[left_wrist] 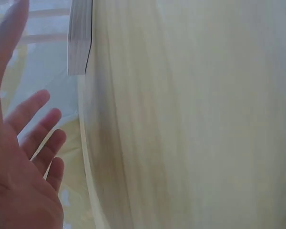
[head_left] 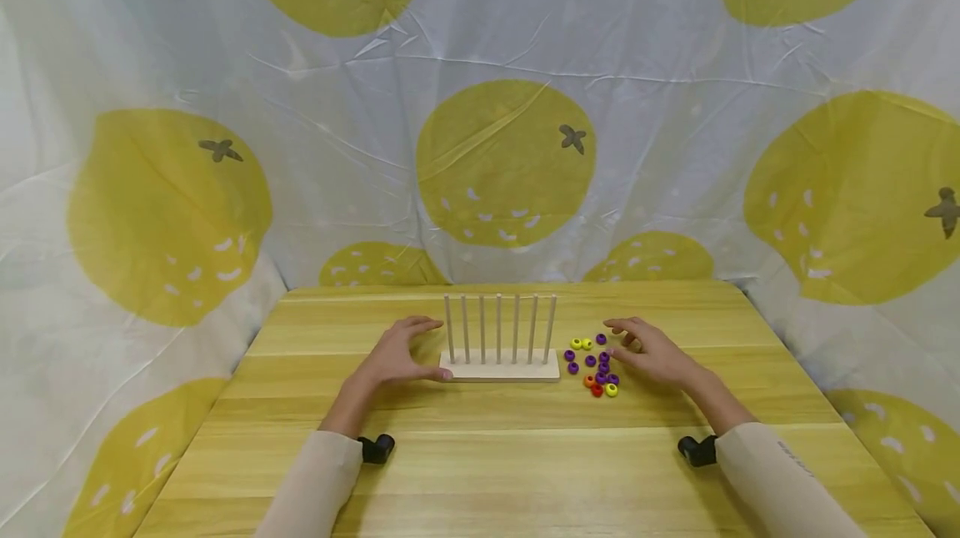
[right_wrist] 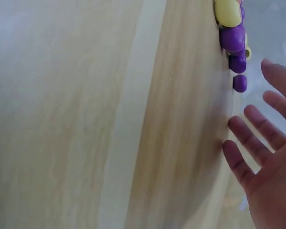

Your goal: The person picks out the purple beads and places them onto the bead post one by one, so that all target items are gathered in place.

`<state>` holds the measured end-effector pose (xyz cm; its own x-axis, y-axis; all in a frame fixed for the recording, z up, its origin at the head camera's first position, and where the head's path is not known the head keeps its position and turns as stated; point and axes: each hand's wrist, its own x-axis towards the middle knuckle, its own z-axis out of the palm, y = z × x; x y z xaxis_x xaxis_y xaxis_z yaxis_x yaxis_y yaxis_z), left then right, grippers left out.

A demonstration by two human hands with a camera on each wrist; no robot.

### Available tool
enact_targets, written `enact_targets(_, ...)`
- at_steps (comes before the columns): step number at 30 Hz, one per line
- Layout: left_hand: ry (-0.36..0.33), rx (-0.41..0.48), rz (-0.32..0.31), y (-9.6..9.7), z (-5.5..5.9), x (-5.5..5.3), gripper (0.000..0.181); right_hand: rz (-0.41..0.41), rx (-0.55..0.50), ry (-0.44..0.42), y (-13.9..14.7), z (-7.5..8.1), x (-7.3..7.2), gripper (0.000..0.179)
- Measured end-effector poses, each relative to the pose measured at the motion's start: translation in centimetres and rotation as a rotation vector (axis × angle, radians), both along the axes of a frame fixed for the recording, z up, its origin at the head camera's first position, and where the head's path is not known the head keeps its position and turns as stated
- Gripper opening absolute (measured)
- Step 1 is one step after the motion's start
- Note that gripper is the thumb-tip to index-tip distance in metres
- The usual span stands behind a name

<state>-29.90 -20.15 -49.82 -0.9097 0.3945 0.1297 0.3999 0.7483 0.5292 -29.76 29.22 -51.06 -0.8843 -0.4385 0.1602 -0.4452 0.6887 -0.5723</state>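
A pale wooden rack with a row of several upright pegs stands near the middle of the table; the pegs are bare. My left hand is at the rack's left end, fingers spread and thumb tip right at the base's corner. In the left wrist view that hand holds nothing. To the right of the rack lies a loose group of purple, yellow, orange and red beads. My right hand hovers at their right side with fingers apart, thumb close to a purple bead in the right wrist view.
The wooden table has its back edge against a curtain printed with yellow fruit. Dark wrist-camera mounts stick out inward from both sleeves.
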Motion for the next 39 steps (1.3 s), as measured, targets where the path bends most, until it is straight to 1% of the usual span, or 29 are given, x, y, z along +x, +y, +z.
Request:
enact_targets(3, -0.045, 0.047, -0.006, 0.2, -0.3, 0.1, 0.095, -0.012, -0.025, 0.014, -0.3, -0.3, -0.4, 0.045)
enact_targets(7, -0.110, 0.102, -0.001, 0.5, -0.8, 0.4, 0.094, -0.036, -0.023, 0.014, -0.4, -0.7, -0.9, 0.041)
enact_targets(10, -0.141, 0.128, -0.007, 0.7, -1.1, 0.5, 0.092, -0.052, -0.017, 0.004, -0.5, -0.9, -1.3, 0.040)
enact_targets(15, -0.170, 0.156, -0.007, 0.8, -1.5, 0.5, 0.088, -0.055, -0.021, -0.010, -0.6, -0.9, -1.9, 0.038)
enact_targets(19, -0.168, 0.169, -0.003, 0.7, -1.9, 0.4, 0.082, -0.057, -0.010, -0.016, -0.8, -1.1, -2.2, 0.035)
enact_targets(25, -0.186, 0.202, -0.003, 0.6, -2.2, 0.2, 0.071, -0.069, 0.009, -0.031, -1.0, -1.3, -2.4, 0.031)
enact_targets(32, -0.181, 0.214, -0.004, 0.5, -2.4, 0.2, 0.068, -0.085, 0.016, -0.032, -1.1, -1.4, -2.4, 0.030)
enact_targets(39, -0.190, 0.232, -0.001, 0.6, -2.2, 0.4, 0.066, -0.101, 0.003, -0.041, -1.1, -1.4, -2.4, 0.028)
